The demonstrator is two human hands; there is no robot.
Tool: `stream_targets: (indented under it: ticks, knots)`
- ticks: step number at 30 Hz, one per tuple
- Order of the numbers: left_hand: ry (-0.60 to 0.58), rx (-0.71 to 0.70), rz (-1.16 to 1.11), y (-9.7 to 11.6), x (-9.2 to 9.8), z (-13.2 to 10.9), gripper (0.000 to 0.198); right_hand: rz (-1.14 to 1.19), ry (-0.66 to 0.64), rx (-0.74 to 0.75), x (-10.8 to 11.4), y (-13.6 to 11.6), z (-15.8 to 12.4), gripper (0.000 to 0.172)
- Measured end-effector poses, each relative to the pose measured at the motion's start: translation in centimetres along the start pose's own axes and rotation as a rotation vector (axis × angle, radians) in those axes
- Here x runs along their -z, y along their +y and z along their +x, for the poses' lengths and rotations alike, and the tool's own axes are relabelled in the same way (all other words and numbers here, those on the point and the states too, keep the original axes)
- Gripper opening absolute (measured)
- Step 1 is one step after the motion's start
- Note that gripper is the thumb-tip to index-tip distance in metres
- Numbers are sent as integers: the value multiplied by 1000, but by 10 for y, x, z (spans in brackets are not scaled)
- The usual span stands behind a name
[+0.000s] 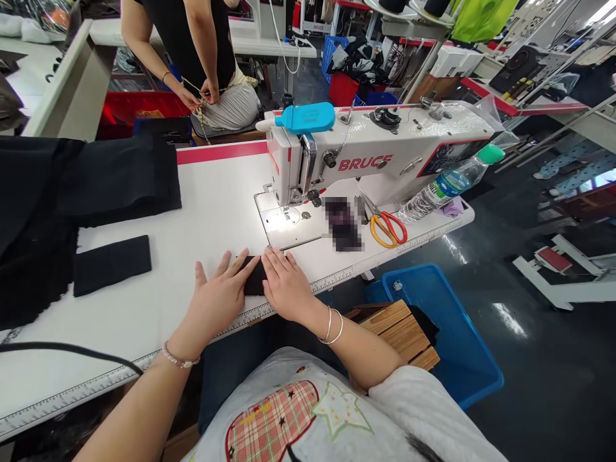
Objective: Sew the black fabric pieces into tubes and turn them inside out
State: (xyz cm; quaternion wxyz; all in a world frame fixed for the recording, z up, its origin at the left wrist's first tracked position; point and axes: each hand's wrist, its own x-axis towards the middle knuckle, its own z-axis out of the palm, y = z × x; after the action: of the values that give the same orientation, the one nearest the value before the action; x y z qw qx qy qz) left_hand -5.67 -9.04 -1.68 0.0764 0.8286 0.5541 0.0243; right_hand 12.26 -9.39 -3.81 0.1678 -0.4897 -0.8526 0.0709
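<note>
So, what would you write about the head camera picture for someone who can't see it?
A person's left hand and right hand press a small black cloth on a white sewing table, beside a white BRUCE sewing machine.

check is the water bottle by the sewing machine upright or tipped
Tipped: the water bottle lies on its side, green cap pointing sideways.

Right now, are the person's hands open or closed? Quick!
Left hand: open, lying flat on the black cloth.
Right hand: open, lying flat on it too.
</note>
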Motion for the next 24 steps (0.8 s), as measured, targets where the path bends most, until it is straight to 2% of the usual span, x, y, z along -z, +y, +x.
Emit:
stream_targets:
  ticks: [7,16,24]
  knots:
    - [0,-58,-65,-27,-10,-4,52,1,0,0,0,0,0,53]
    - [103,-51,74,-15,-11,-9,53,-5,-3,1,1,0,0,53]
    - [163,-208,88,-37,-11,-15,47,-16,-2,4,0,1,0,53]
